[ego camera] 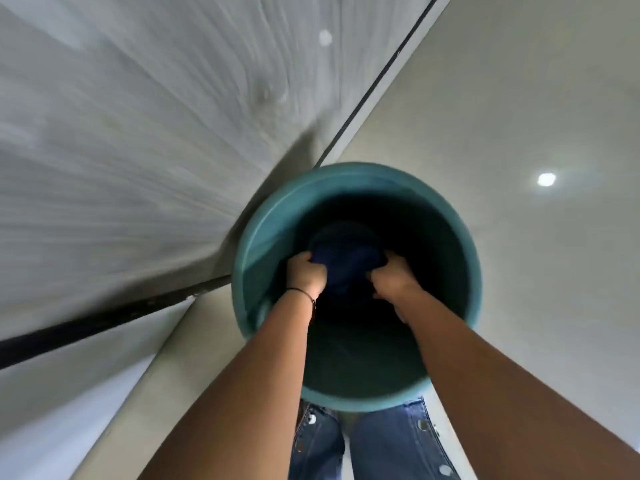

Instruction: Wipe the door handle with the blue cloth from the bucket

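I look straight down into a teal bucket (pixel 277 216) that stands on the floor in front of my legs. Deep inside it lies the dark blue cloth (pixel 344 268), bunched up. My left hand (pixel 306 273) grips the cloth's left side and my right hand (pixel 393 278) grips its right side, both reaching down into the bucket. A thin dark bracelet sits on my left wrist. No door handle is in view. The picture is blurred by motion.
A grey wood-grain door or panel (pixel 138 133) fills the upper left, with a dark gap along its lower edge. Pale glossy floor (pixel 519 116) spreads to the right, with a light reflection on it. My blue jeans (pixel 381 445) show below the bucket.
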{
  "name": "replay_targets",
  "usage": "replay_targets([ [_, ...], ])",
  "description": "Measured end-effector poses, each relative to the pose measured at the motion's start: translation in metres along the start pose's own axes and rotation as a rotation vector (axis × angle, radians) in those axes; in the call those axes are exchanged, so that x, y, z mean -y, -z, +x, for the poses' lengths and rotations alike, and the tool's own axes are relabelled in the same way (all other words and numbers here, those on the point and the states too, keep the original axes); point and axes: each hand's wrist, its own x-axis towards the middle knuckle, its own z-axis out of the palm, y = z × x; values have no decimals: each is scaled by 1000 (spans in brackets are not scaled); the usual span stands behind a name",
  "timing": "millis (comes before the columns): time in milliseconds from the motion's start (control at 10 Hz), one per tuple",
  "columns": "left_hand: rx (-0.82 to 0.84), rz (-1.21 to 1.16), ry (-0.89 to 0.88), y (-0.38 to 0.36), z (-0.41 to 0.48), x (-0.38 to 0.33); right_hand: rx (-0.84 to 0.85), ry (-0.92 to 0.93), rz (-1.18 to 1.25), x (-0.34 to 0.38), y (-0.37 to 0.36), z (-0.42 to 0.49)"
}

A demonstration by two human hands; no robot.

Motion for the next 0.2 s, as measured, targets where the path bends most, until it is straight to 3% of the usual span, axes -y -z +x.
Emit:
replay_targets([
  [100,-11,35,95,-12,25,11,70,-30,-163,0,-10,26],
  [200,-53,40,83,-10,23,16,77,-4,-211,1,-17,24],
])
